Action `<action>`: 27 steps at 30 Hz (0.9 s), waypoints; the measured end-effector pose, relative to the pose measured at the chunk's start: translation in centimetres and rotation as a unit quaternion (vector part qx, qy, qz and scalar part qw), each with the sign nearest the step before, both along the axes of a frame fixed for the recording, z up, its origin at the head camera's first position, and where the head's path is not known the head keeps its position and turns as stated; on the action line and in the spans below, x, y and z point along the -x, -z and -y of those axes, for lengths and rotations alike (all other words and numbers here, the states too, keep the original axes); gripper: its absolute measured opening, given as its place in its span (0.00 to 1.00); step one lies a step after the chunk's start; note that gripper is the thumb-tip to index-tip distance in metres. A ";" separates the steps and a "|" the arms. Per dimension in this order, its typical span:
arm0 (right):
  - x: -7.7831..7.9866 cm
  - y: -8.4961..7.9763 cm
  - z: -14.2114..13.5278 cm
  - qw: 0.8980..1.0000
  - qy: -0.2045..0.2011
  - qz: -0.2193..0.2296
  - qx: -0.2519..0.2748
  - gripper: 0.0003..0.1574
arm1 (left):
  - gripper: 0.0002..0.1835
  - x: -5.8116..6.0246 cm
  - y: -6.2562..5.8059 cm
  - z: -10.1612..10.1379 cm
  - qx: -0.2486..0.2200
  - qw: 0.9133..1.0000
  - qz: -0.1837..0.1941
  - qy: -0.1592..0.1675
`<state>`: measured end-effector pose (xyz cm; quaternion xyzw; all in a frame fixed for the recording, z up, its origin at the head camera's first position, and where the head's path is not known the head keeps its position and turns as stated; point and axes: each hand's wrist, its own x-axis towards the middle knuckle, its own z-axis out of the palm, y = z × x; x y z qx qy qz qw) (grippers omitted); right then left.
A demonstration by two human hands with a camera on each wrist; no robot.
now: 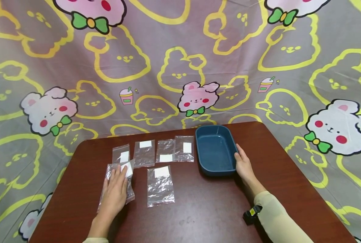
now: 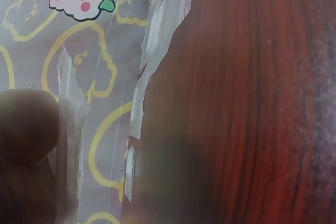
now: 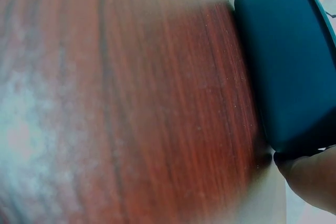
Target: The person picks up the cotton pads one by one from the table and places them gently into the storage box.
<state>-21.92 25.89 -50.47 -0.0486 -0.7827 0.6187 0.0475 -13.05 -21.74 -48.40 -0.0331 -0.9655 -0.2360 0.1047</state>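
Note:
My left hand (image 1: 116,189) holds a clear zip-lock bag (image 1: 130,192) with a white label, its fingers lying across the top of the bag. In the left wrist view this zip-lock bag (image 2: 71,129) is raised off the table, beside a blurred finger (image 2: 26,124). My right hand (image 1: 244,165) grips the right side of a deep blue rectangular tray (image 1: 215,148), thumb at the rim. The right wrist view shows the tray's outer wall (image 3: 289,61) and a digit (image 3: 310,179) against its corner. Nothing lies inside the tray.
Several more labelled clear bags lie flat: one (image 1: 160,185) in front, others (image 1: 144,153) in a row behind, including one (image 1: 184,148) beside the tray. They lie on a dark red-brown wooden table (image 1: 180,222). A cartoon-patterned cloth (image 1: 156,74) hangs behind.

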 end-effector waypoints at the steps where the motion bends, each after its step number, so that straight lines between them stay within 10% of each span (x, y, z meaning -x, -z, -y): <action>1: 0.0 0.0 0.0 1.000 0.000 0.001 -0.002 0.33 | 0.25 0.0 0.0 -0.1 0.001 1.000 0.003 0.001; 27: 0.0 0.0 0.1 0.999 0.012 0.002 -0.035 0.33 | 0.26 3.2 -0.1 -4.9 -0.002 0.998 -0.008 0.057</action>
